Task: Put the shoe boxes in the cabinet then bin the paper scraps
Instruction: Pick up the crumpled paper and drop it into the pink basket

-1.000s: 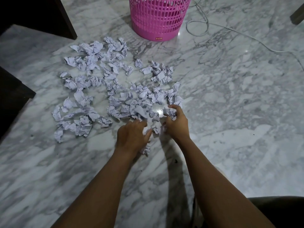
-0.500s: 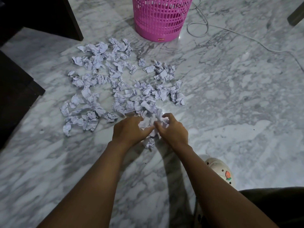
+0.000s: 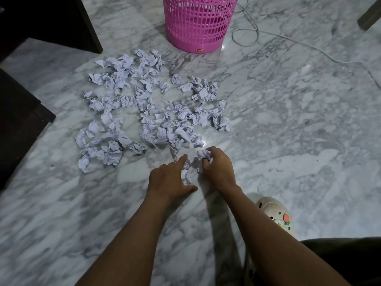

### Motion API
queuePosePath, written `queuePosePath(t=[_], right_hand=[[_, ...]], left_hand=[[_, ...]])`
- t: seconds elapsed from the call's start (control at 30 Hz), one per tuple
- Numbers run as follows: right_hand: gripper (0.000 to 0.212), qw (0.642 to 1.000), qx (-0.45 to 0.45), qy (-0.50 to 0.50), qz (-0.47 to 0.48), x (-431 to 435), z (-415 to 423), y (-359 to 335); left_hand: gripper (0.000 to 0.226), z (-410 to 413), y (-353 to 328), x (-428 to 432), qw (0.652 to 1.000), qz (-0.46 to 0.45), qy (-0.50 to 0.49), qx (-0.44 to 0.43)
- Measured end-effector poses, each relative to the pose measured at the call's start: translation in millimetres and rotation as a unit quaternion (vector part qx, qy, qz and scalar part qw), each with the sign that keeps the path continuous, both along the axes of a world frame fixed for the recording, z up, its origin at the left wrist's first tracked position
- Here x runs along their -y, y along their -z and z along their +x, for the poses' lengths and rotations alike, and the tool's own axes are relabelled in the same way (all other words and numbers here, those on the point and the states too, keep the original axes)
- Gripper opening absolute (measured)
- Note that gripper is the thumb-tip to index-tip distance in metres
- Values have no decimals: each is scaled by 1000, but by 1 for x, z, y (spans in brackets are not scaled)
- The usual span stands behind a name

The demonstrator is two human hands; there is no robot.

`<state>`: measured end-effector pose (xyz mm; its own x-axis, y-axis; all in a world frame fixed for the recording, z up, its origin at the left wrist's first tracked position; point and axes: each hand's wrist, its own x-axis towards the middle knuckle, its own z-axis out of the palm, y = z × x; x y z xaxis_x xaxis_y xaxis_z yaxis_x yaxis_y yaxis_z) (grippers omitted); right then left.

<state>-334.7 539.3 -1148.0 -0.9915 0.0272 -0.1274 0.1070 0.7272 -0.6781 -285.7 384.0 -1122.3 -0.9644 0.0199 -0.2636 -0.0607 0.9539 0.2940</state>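
Several crumpled white paper scraps point(image 3: 148, 108) lie spread over the marble floor point(image 3: 288, 120). A pink slotted bin point(image 3: 199, 23) stands beyond them at the top. My right hand point(image 3: 219, 168) curls its fingers round a crumpled scrap point(image 3: 203, 154) at the near edge of the pile. My left hand point(image 3: 170, 180) lies beside it with the forefinger stretched out, touching small scraps point(image 3: 186, 174) between the two hands. No shoe boxes are in view.
Dark furniture point(image 3: 22, 112) borders the floor on the left and top left. A white cable point(image 3: 268, 34) loops over the floor right of the bin. My cream clog point(image 3: 275, 213) stands at lower right, close to my right forearm.
Both hands drew back toward me, dragging a few scraps out of the pile's near edge. My right hand closed round a scrap. My clog came into view.
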Motion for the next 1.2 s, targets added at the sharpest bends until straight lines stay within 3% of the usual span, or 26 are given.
queuePosePath(t=[0.1, 0.2, 0.27, 0.4, 0.47, 0.57, 0.77, 0.9, 1.1, 1.2], right_hand=[[37, 995, -5, 32, -89, -5, -8, -7], [50, 986, 6, 55, -158, -6, -19, -8], [45, 975, 14, 72, -210, -7, -25, -6], [27, 957, 59, 142, -244, -13, -33, -8], [17, 957, 60, 159, -236, -11, -35, -9], [35, 956, 63, 165, -233, -4, -38, -13], [53, 994, 89, 16, -67, 19, -60, -18], [12, 996, 91, -3, -20, 25, -63, -20], [27, 998, 69, 4, -8, 23, -58, -9], [20, 997, 71, 4, -19, 20, -60, -5]], left_hand=[[95, -4, 1, -1, 1000, -5, -1, -8], [62, -4, 7, -5, 999, -16, -7, -35], [38, -3, 10, -7, 997, -15, -16, -71], [24, -6, 11, -8, 998, -7, -26, -64], [21, -8, 11, -6, 998, 7, -42, -56], [20, -8, 7, -4, 993, 37, -78, -80], [28, -26, 3, 1, 982, 30, -105, -153], [28, -46, 3, 1, 987, 13, -52, -150], [26, -79, 5, -4, 996, 28, 8, -86], [35, -81, 13, -7, 995, 30, 26, -91]])
